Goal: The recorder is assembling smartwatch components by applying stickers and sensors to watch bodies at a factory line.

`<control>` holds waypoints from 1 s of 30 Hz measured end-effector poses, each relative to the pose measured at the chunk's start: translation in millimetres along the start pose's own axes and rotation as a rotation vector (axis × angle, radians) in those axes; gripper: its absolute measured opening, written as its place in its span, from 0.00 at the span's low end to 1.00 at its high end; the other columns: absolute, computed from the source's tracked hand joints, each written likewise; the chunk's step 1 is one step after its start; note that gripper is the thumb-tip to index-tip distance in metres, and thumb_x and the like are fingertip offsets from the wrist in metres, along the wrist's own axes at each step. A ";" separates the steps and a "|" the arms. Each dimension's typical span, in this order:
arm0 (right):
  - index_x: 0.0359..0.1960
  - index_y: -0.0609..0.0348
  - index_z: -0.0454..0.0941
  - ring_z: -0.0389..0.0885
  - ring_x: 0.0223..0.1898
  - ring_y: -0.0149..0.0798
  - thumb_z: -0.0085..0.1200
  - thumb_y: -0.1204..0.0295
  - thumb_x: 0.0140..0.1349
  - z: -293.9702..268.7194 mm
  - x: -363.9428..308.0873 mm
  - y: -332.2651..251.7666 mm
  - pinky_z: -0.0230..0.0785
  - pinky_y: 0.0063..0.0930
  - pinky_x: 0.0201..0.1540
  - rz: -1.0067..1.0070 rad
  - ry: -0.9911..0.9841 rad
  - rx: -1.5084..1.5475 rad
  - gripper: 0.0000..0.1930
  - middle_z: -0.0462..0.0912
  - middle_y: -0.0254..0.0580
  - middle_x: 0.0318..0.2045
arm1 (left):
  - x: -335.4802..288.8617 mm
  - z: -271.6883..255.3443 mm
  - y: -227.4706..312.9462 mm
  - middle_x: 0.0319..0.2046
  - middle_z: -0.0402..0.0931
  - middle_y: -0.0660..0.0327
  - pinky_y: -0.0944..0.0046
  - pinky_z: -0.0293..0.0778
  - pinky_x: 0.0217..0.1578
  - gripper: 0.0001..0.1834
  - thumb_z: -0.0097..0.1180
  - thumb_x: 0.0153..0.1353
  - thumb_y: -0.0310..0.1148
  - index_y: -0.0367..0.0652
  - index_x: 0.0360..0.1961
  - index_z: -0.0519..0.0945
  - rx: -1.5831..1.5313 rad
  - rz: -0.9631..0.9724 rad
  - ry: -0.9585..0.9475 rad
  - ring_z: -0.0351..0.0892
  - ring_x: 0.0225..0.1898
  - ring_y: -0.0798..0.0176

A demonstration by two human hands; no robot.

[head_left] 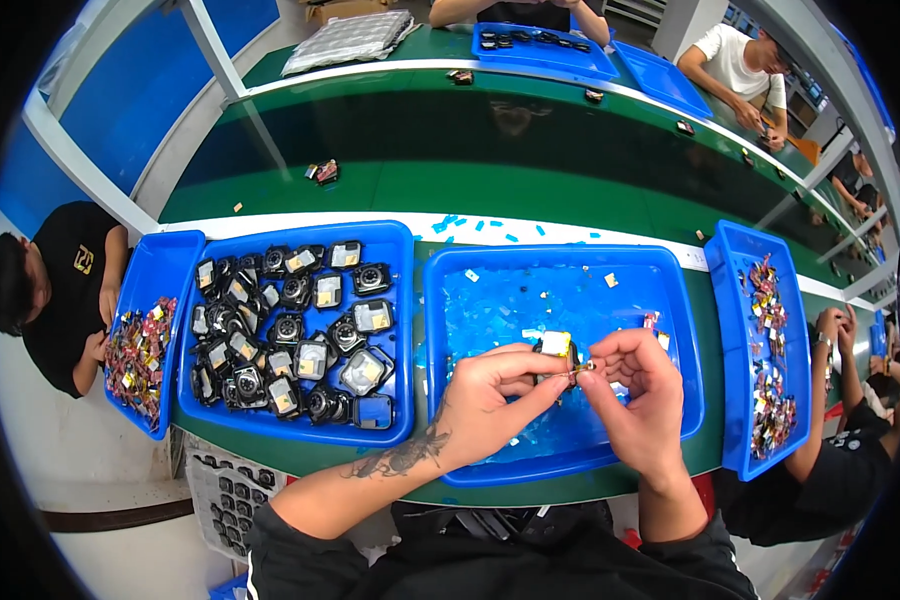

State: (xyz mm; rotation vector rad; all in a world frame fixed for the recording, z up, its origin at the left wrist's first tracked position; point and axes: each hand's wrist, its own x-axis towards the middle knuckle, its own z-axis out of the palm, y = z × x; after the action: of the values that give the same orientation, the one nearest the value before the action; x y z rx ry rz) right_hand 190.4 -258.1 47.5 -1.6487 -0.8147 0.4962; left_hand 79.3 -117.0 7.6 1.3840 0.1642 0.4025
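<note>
Over the middle blue tray (pixel 560 472), my left hand (pixel 485 405) is closed around a small black watch body (pixel 542 347) with a white and yellow piece (pixel 557 344) on it. Its thumb and fingers hide most of the body. My right hand (pixel 642 415) is closed in a pinch right beside it, thumb and forefinger meeting at a tiny part near thin reddish wires; what exactly they grip is too small to tell. Blue film scraps (pixel 490 300) cover the tray floor below, with a few small loose pieces among them.
At left, a blue tray (pixel 402 330) holds many black watch bodies (pixel 295 290). Outer blue bins on the left (pixel 192 270) and right (pixel 732 350) contain small wired parts. Beyond a white ledge (pixel 320 222) runs a green belt (pixel 420 165) carrying scattered parts. Other people work around.
</note>
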 end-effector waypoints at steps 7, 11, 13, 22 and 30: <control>0.41 0.64 0.72 0.78 0.31 0.25 0.62 0.83 0.56 15.5 -3.4 17.9 0.71 0.18 0.35 -0.132 0.179 -0.041 0.13 0.78 0.37 0.31 | -2.6 1.3 -0.3 0.47 0.80 0.49 0.66 0.78 0.50 0.20 0.59 0.60 0.18 0.29 0.54 0.75 -0.093 -0.083 0.061 0.81 0.48 0.62; 0.41 0.63 0.72 0.75 0.26 0.26 0.63 0.84 0.54 17.8 -1.9 16.9 0.68 0.19 0.30 -0.234 0.182 -0.212 0.15 0.78 0.37 0.29 | -2.4 0.5 -0.6 0.51 0.77 0.50 0.66 0.77 0.52 0.22 0.57 0.62 0.19 0.32 0.58 0.73 -0.082 -0.059 0.042 0.79 0.50 0.63; 0.41 0.63 0.72 0.74 0.25 0.26 0.63 0.84 0.53 15.4 -0.5 14.8 0.67 0.19 0.29 -0.215 0.170 -0.224 0.15 0.78 0.37 0.28 | -1.1 0.7 0.1 0.54 0.76 0.52 0.66 0.76 0.53 0.22 0.56 0.63 0.19 0.34 0.59 0.73 -0.107 -0.028 0.026 0.78 0.52 0.64; 0.46 0.62 0.72 0.73 0.25 0.27 0.63 0.85 0.52 14.4 2.5 5.4 0.66 0.20 0.28 -0.186 0.131 -0.316 0.19 0.77 0.36 0.28 | 2.2 0.6 9.3 0.50 0.77 0.47 0.67 0.77 0.51 0.35 0.56 0.60 0.16 0.41 0.68 0.59 -0.164 -0.104 0.072 0.79 0.51 0.62; 0.53 0.64 0.70 0.76 0.36 0.28 0.60 0.86 0.54 26.4 9.0 2.6 0.76 0.20 0.39 0.026 0.031 -0.091 0.23 0.74 0.38 0.36 | 1.6 -7.2 4.6 0.48 0.79 0.50 0.67 0.78 0.48 0.29 0.59 0.59 0.18 0.40 0.61 0.65 -0.185 -0.123 0.103 0.80 0.50 0.63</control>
State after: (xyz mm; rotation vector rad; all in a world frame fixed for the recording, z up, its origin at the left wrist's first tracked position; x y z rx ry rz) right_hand 178.4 -234.0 39.7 -1.7485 -0.8044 0.4565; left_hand 77.5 -109.2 10.9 1.1661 0.2880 0.3772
